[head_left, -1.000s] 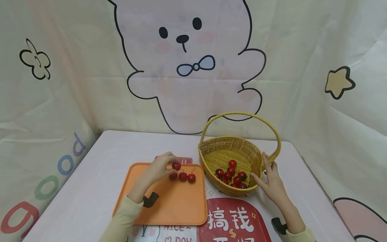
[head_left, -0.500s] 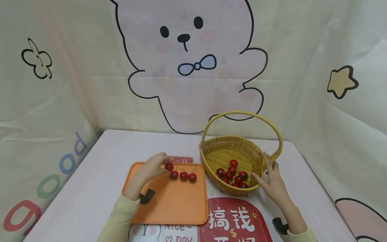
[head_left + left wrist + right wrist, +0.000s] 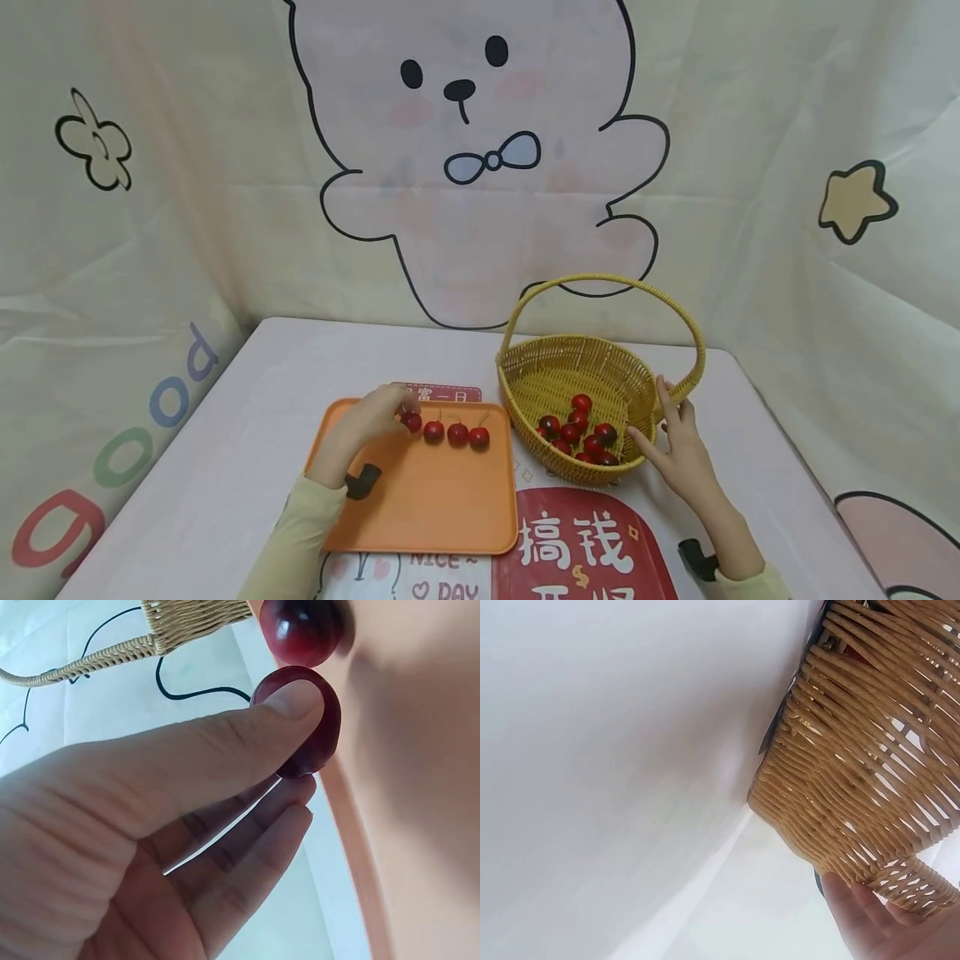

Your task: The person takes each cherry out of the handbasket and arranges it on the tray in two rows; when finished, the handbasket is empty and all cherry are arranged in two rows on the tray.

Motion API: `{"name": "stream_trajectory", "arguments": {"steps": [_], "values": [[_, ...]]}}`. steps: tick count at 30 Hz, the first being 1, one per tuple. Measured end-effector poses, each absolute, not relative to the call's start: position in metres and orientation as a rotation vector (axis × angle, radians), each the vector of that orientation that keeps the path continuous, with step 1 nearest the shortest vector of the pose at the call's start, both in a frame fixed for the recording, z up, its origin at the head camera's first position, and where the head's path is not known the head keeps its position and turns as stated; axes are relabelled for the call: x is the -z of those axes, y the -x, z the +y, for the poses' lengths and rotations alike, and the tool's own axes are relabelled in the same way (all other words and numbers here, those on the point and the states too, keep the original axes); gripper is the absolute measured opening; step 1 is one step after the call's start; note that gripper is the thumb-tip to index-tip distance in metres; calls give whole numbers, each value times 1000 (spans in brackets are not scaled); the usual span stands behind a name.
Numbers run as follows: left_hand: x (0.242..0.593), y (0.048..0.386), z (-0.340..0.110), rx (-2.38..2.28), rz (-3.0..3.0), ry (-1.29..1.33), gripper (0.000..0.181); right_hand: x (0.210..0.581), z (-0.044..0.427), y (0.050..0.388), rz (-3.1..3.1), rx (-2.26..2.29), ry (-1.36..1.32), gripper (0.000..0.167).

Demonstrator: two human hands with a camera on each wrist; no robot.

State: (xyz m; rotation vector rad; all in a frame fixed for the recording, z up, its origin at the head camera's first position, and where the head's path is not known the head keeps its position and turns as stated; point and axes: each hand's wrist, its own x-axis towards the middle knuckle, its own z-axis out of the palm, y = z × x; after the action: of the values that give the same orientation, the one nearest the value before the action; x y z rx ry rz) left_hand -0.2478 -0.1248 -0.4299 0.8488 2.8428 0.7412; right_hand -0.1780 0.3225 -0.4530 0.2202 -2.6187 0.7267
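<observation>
My left hand [image 3: 369,427] is over the far left part of an orange tray [image 3: 427,508]. Between thumb and fingers it pinches a dark red cherry [image 3: 307,754], at the left end of a row with several other cherries [image 3: 457,434]. In the left wrist view a neighbouring cherry [image 3: 304,630] sits just beside the pinched one. A yellow woven basket [image 3: 573,354] with a tall handle stands right of the tray, with several red cherries [image 3: 572,433] inside. My right hand [image 3: 686,462] touches the basket's right side near the handle's foot, fingers spread and fairly straight.
A white table [image 3: 315,354] carries the tray and basket. A red printed mat with white characters [image 3: 585,542] lies in front of the basket. Behind the table hangs a cloth backdrop [image 3: 465,208] with a bear drawing. Each wrist wears a dark camera mount.
My left hand has moved left and down with the pinched cherry, from above the row to its left end. The right hand stays against the basket.
</observation>
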Motion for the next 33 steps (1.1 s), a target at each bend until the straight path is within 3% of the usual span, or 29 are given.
{"name": "stream_trajectory", "arguments": {"steps": [22,33], "values": [[437,249,-123,-773,2783,-770,25,453,323,179,-2617,-734,-229,93],[438,245,-119,-818,2730,-605,23,452,323,179,-2629,-732,-222,95]]}}
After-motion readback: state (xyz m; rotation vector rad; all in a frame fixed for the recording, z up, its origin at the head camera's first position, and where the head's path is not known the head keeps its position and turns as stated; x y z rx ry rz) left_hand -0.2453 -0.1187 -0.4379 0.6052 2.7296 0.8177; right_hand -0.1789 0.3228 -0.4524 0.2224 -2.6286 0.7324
